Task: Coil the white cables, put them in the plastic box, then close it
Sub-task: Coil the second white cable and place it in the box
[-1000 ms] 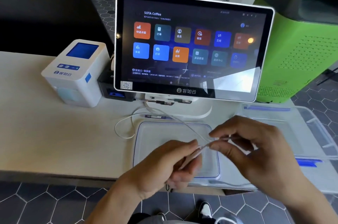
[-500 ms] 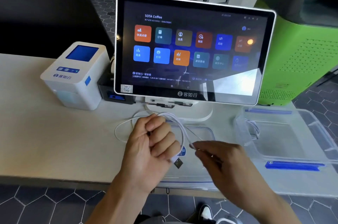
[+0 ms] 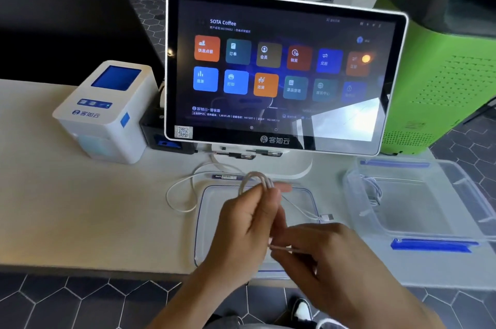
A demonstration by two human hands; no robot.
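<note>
Coiling is underway: the left hand [image 3: 248, 224] grips the white cable [image 3: 256, 181] loops above the lid [image 3: 308, 194], the right hand [image 3: 322, 256] apparently pinches its tail, which needs winding before reaching the plastic box [image 3: 456, 224].

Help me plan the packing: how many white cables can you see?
3: one white cable being coiled in both hands, one loose on the grey counter, one inside the clear plastic box. More may be hidden.

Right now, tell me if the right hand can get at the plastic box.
Probably yes, once freed. The plastic box stands open, lid off, just right of the right hand with nothing between them. But that hand is pinching the white cable that the left hand holds coiled.
</note>
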